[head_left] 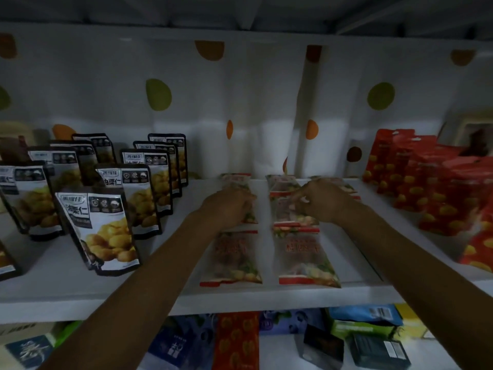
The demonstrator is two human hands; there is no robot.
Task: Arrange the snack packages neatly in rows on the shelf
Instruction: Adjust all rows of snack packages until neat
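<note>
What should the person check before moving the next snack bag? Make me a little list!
1. Left hand on the middle left packet: ok, it rests there. Whether it grips: cannot tell.
2. Right hand holding the middle right packet: ok, its fingers pinch it.
3. Front left packet and front right packet lying flat, side by side: ok.
4. Gap between the two columns: ok, bare shelf shows between them.
5. Third column behind the right hand lined up: cannot tell, mostly hidden.
</note>
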